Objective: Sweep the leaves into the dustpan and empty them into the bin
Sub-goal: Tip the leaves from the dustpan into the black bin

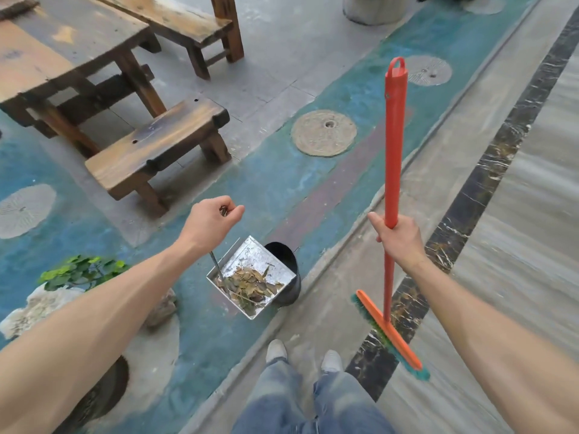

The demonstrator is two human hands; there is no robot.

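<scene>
Dry leaves (247, 285) lie in metal dustpan (250, 274), hanging w/ its far corner over black bin (286, 270). Floor (282, 189): teal paint, grey slabs; wooden benches (159, 148) nearby. Left hand (210, 223) curled round dustpan's thin handle; right hand (396, 238) grips orange broom (391, 195), held upright.

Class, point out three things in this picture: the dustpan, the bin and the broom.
dustpan (275, 264): head view, bare metal floor of the pan.
bin (289, 291): head view, black outer wall.
broom (395, 145): head view, orange handle above the hand.
</scene>
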